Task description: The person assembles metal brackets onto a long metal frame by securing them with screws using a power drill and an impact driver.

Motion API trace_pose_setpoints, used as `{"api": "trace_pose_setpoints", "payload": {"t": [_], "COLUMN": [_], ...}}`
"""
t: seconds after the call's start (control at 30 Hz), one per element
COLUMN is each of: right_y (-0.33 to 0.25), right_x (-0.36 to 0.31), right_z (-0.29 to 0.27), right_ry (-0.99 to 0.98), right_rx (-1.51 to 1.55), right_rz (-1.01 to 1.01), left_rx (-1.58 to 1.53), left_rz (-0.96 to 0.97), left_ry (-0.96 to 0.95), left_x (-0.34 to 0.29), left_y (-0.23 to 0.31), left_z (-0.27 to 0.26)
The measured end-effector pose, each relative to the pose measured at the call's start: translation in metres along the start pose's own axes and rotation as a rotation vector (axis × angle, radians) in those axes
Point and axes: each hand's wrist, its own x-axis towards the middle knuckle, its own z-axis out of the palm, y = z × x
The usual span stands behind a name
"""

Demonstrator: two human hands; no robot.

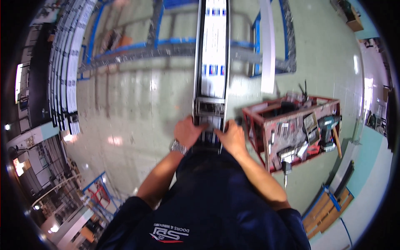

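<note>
A long metal profile [213,41] with dark edges and white, blue-printed film along its middle runs away from my body. Its near end lies just in front of my waist. My left hand [189,131], with a metal-banded watch [179,146] on its wrist, grips the left side of that end. Opposite it, my right hand [232,137] grips the right side. Both thumbs point inward over a short crosswise piece [209,123] between the side rails. My fingers curl down the outer sides and are partly hidden. What the thumbs press on is too blurred to make out.
A blue-and-grey rack [175,52] supports the profile. A white bar [268,50] lies to its right. Close on my right stands a red tool cart [300,133] with a cordless drill [328,125] and a hammer [336,141]. Several long profiles [71,54] are stacked at left.
</note>
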Motion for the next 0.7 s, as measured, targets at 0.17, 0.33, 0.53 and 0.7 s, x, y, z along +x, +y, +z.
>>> {"api": "trace_pose_setpoints", "payload": {"t": [0.17,0.33,0.53,0.7], "right_y": [0.021,0.023,0.011,0.017], "right_x": [0.001,0.002,0.008,0.014], "right_z": [0.024,0.024,0.017,0.026], "right_ry": [0.008,-0.022,-0.019,-0.041], "right_rx": [-0.041,-0.014,-0.047,-0.112], "right_rz": [-0.003,-0.024,0.025,0.105], "left_rx": [-0.009,-0.023,-0.044,-0.127], "left_rz": [0.023,-0.03,-0.043,-0.096], "left_ry": [-0.067,-0.128,-0.077,-0.15], "left_x": [-0.005,-0.002,0.007,0.005], "left_y": [-0.014,-0.015,-0.025,-0.023], "left_z": [0.018,0.013,0.021,0.024]}}
